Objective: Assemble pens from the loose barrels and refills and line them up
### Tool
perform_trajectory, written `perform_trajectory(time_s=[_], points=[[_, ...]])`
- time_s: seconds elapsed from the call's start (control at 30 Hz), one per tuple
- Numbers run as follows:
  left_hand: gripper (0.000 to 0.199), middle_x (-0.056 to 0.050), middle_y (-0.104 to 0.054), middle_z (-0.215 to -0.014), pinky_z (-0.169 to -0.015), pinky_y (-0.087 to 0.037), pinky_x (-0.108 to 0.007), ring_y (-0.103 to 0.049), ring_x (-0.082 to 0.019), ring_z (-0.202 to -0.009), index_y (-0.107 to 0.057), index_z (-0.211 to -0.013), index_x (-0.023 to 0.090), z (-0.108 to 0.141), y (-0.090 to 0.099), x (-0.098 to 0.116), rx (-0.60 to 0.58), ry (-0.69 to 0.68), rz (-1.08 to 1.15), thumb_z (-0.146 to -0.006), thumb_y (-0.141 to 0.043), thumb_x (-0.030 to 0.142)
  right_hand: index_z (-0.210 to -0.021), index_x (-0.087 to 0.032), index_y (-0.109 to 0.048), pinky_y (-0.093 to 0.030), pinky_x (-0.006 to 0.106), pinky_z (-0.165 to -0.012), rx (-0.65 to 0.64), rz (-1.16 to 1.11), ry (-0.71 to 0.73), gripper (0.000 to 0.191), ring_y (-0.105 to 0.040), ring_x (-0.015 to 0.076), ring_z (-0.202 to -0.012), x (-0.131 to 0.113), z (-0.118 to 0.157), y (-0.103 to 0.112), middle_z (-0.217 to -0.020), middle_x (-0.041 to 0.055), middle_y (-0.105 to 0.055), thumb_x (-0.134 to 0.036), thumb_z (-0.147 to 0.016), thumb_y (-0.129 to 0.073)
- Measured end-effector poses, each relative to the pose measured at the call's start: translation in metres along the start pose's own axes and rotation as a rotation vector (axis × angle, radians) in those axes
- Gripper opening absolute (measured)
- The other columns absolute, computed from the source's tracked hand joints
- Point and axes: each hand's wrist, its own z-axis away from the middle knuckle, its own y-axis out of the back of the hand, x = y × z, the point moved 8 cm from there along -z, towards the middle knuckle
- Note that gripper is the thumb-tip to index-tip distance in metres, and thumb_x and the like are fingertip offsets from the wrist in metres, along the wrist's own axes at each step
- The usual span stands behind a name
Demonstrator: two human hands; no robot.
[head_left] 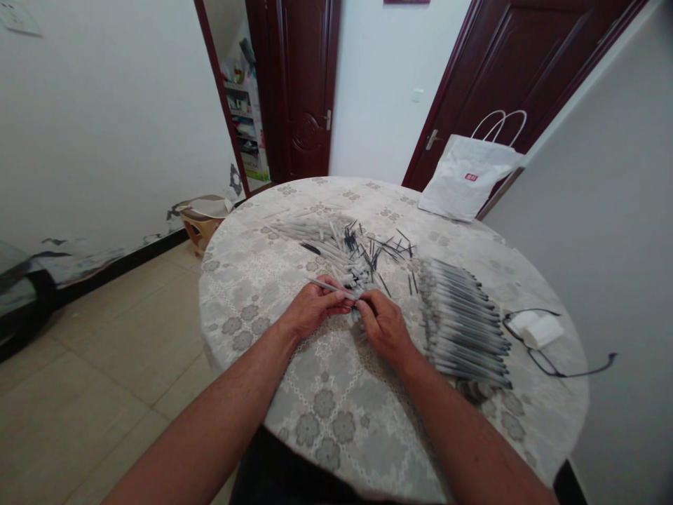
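Near the middle of the round table, my left hand is closed on a slim grey pen, which points out to the upper left. The fingertips of my right hand pinch the pen's other end, close to my left fingers. What lies between the fingertips is too small to make out. Just beyond my hands is a loose heap of pale pen barrels. Thin black sticks are scattered to the right of it. Beside my right forearm, a stack of grey pens lies in a tidy row, dark ends to the right.
A patterned cloth covers the round table. Eyeglasses and a folded white tissue lie at the right edge. At the back right stands a white paper bag. A low stool is on the floor to the left.
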Motion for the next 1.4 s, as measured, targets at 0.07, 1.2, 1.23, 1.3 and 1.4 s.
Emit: perform_trajectory(time_s=[0.07, 1.2, 1.23, 1.3, 1.4], points=[[0.033, -0.007, -0.077, -0.093, -0.079, -0.060, -0.035, -0.075, -0.020, -0.082, -0.059, -0.091, 0.016, 0.000, -0.001, 0.000, -0.010, 0.004, -0.014, -0.075, -0.086, 0.029, -0.093, -0.022, -0.061, -0.042, 0.028, -0.074, -0.028, 0.001, -0.010, 0.023, -0.060, 0.0182, -0.080, 0.000, 0.000, -0.002, -0.084, 0.0026, -0.064, -0.033, -0.103, -0.043], [0.019, -0.004, -0.069, -0.085, -0.060, -0.047, -0.028, -0.063, -0.018, -0.065, -0.069, -0.090, 0.021, -0.008, 0.016, 0.029, 0.272, -0.186, -0.763, -0.077, -0.074, 0.033, -0.115, -0.019, -0.062, -0.046, 0.032, -0.080, 0.334, 0.109, -0.156, 0.030, -0.068, 0.0241, -0.090, 0.039, -0.003, 0.043, -0.101, 0.0098, -0.073, -0.036, -0.103, -0.041], [0.018, -0.005, -0.070, -0.087, -0.064, -0.047, -0.028, -0.063, -0.019, -0.069, -0.071, -0.090, 0.021, -0.008, 0.012, 0.029, 0.255, -0.213, -0.826, -0.075, -0.075, 0.030, -0.115, -0.019, -0.063, -0.046, 0.032, -0.079, 0.334, 0.108, -0.155, 0.029, -0.068, 0.0242, -0.090, 0.040, -0.003, 0.043, -0.101, 0.0098, -0.073, -0.036, -0.102, -0.041], [0.018, -0.005, -0.070, -0.087, -0.073, -0.047, -0.030, -0.062, -0.021, -0.076, -0.073, -0.088, 0.023, -0.008, 0.002, 0.027, 0.202, -0.266, -0.940, -0.071, -0.078, 0.025, -0.113, -0.019, -0.063, -0.046, 0.031, -0.079, 0.327, 0.111, -0.149, 0.029, -0.068, 0.0242, -0.090, 0.040, -0.003, 0.043, -0.101, 0.0100, -0.073, -0.035, -0.102, -0.042], [0.018, -0.006, -0.070, -0.086, -0.082, -0.044, -0.033, -0.061, -0.025, -0.084, -0.074, -0.085, 0.025, -0.007, -0.010, 0.019, 0.161, -0.308, -1.073, -0.068, -0.079, 0.021, -0.112, -0.019, -0.063, -0.046, 0.031, -0.079, 0.312, 0.122, -0.131, 0.028, -0.068, 0.0238, -0.088, 0.037, -0.004, 0.041, -0.099, 0.0101, -0.073, -0.034, -0.102, -0.042]])
